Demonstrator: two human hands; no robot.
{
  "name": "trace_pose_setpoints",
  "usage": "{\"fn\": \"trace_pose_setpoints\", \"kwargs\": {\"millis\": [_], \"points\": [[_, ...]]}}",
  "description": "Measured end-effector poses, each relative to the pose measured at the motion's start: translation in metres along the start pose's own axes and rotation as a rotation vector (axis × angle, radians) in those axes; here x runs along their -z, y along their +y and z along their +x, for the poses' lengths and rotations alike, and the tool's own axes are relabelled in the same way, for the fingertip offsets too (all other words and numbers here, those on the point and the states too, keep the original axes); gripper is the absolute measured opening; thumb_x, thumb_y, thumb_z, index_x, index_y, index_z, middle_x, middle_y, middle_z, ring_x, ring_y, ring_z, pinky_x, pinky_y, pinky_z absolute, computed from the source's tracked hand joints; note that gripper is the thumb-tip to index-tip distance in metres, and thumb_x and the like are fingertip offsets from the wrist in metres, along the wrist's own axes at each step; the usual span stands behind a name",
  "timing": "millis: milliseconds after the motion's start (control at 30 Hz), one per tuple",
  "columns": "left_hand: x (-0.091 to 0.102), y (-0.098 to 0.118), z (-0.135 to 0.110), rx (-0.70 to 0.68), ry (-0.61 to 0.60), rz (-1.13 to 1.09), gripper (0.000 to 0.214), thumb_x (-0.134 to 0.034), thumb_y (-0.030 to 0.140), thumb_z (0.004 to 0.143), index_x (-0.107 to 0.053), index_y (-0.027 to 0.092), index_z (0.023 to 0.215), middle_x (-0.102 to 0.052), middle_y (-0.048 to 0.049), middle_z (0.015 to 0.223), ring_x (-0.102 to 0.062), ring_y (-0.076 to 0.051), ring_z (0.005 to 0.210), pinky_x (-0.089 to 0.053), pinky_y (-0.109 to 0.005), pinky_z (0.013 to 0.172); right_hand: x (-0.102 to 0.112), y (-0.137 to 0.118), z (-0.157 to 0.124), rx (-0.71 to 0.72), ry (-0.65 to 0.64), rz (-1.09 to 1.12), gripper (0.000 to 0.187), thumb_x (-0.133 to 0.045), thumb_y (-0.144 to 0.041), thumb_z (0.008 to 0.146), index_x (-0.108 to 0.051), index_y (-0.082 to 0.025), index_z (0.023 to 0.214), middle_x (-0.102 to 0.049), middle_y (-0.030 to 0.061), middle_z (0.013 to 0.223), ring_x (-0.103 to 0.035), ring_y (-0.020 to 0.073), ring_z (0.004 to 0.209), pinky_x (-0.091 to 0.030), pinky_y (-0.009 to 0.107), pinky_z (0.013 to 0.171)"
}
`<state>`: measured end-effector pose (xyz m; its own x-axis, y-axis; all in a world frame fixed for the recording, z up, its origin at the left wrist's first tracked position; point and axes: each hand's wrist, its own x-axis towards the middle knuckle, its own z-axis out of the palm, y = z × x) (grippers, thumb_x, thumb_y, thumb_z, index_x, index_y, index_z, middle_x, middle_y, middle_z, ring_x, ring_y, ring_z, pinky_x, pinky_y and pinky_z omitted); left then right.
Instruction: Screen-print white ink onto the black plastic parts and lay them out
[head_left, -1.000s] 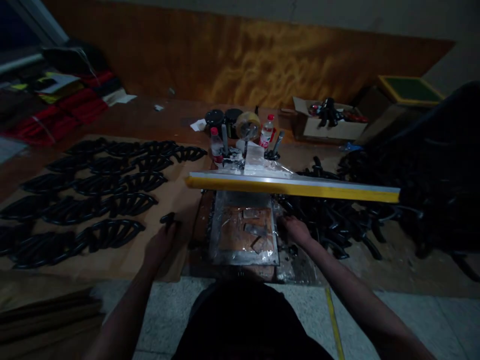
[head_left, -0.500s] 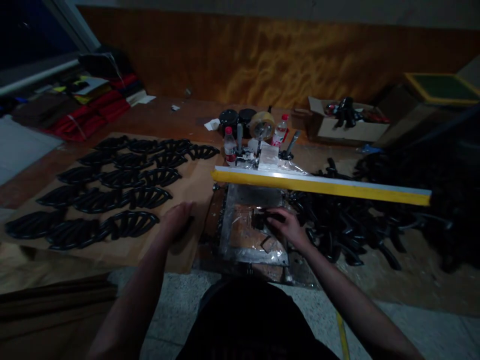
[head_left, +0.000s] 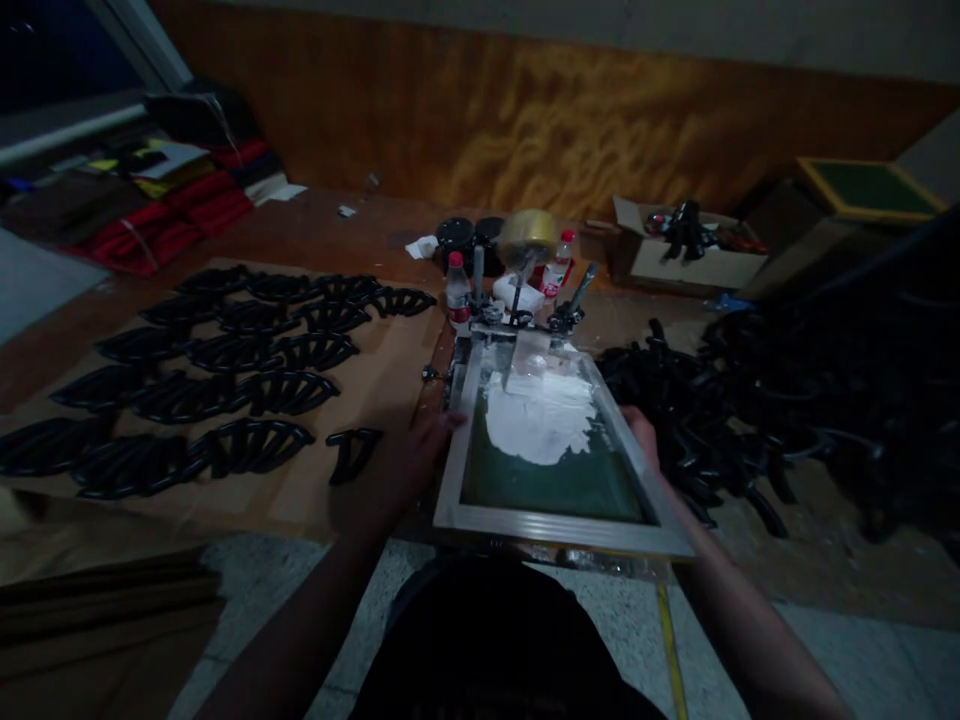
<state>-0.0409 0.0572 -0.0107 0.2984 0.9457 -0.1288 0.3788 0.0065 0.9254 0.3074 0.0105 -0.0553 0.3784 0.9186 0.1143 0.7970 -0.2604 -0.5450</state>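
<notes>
A screen printing frame with silver rails lies lowered over the work spot in front of me. White ink covers the upper part of its green mesh, and a pale squeegee rests at the far end. My left hand, blurred, has its fingers stretched out to the left rail. On the other side my right hand is at the right rail, its fingers hidden by the frame. Left of my left hand, a small group of curved black pieces lies on the cardboard.
Fan-like rows of black pieces cover the cardboard at left. A loose black heap lies at right. Behind the frame stand two red-capped bottles, a tape roll and dark jars. An open box sits at the back right.
The raised frame has swung down over the base, covering it. My left hand has moved right, away from the black piece beside it; my right hand has moved right to the frame's edge.
</notes>
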Motion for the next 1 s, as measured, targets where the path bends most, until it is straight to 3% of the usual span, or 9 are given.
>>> {"fn": "trace_pose_setpoints", "kwargs": {"millis": [100,167,233,367,500,633,733,833,1000], "points": [[-0.022,-0.045,-0.007,0.086,-0.018,-0.06,0.055,-0.048,0.048,0.09,-0.057,0.017,0.134,-0.069,-0.0107,0.116,-0.064,-0.026,0.106,-0.053,-0.038,0.089,0.013,-0.005,0.028,0.072,0.214,-0.075,0.041,-0.048,-0.031,0.087,-0.069,-0.01,0.115,-0.067,0.0152,0.113,-0.062,0.0255,0.102,-0.049,0.039,0.092],[-0.036,-0.069,-0.005,0.138,-0.047,-0.091,0.063,-0.049,0.045,0.09,-0.045,0.014,0.144,-0.071,-0.0117,0.109,-0.066,-0.025,0.096,-0.054,-0.039,0.083,0.007,-0.033,0.04,0.252,0.216,-0.151,0.053,-0.06,-0.033,0.083,-0.059,-0.014,0.132,-0.054,0.0184,0.136,-0.052,0.0321,0.12,-0.044,0.046,0.099],[-0.045,-0.085,0.0,0.155,-0.069,-0.102,0.065,-0.049,0.042,0.09,-0.039,0.014,0.148,-0.071,-0.0117,0.108,-0.067,-0.024,0.094,-0.054,-0.039,0.084,-0.006,-0.07,0.044,0.393,0.06,-0.245,0.058,-0.064,-0.034,0.082,-0.053,-0.015,0.135,-0.05,0.0192,0.14,-0.049,0.034,0.122,-0.042,0.046,0.099],[-0.048,-0.096,0.006,0.149,-0.075,-0.089,0.064,-0.052,0.042,0.089,-0.043,0.014,0.146,-0.07,-0.0131,0.112,-0.067,-0.026,0.098,-0.052,-0.041,0.089,-0.03,-0.114,0.023,0.404,-0.35,-0.404,0.024,-0.056,-0.024,0.087,-0.063,-0.018,0.109,-0.068,0.0122,0.106,-0.059,0.0258,0.099,-0.045,0.031,0.082],[-0.048,-0.096,0.005,0.136,-0.036,-0.091,0.059,-0.053,0.042,0.088,-0.05,0.014,0.14,-0.068,-0.0148,0.12,-0.065,-0.027,0.104,-0.049,-0.043,0.095,-0.029,-0.101,-0.015,0.623,-0.536,-0.371,0.025,-0.052,-0.012,0.083,-0.066,-0.017,0.103,-0.068,0.0104,0.103,-0.06,0.0223,0.099,-0.043,0.029,0.084],[-0.049,-0.096,0.005,0.174,-0.038,-0.101,0.06,-0.054,0.042,0.087,-0.049,0.014,0.14,-0.07,-0.0134,0.113,-0.066,-0.026,0.102,-0.051,-0.041,0.091,-0.014,-0.09,-0.021,0.831,-0.676,-0.256,0.026,-0.056,-0.008,0.076,-0.068,-0.017,0.097,-0.07,0.0071,0.096,-0.06,0.0213,0.097,-0.043,0.029,0.084],[-0.047,-0.091,0.005,0.184,-0.033,-0.09,0.061,-0.054,0.043,0.086,-0.05,0.012,0.139,-0.071,-0.0118,0.104,-0.066,-0.025,0.094,-0.053,-0.039,0.085,-0.017,-0.092,-0.017,0.743,-0.57,-0.249,0.021,-0.056,-0.01,0.078,-0.069,-0.019,0.092,-0.07,0.0064,0.088,-0.06,0.0217,0.091,-0.043,0.03,0.08],[-0.046,-0.088,0.004,0.192,-0.047,-0.133,0.064,-0.056,0.044,0.085,-0.049,0.013,0.14,-0.071,-0.0094,0.095,-0.067,-0.023,0.085,-0.053,-0.036,0.076,-0.029,-0.085,-0.028,0.739,-0.418,-0.224,0.028,-0.054,-0.01,0.082,-0.068,-0.015,0.106,-0.07,0.0124,0.105,-0.06,0.0237,0.097,-0.044,0.034,0.084],[-0.046,-0.089,0.005,0.195,-0.044,-0.203,0.065,-0.06,0.046,0.081,-0.051,0.013,0.136,-0.071,-0.0082,0.09,-0.066,-0.022,0.08,-0.053,-0.034,0.071,-0.029,-0.076,-0.038,0.781,-0.493,-0.149,0.03,-0.055,-0.012,0.083,-0.068,-0.016,0.109,-0.071,0.0104,0.104,-0.063,0.0219,0.096,-0.048,0.032,0.083]]}}
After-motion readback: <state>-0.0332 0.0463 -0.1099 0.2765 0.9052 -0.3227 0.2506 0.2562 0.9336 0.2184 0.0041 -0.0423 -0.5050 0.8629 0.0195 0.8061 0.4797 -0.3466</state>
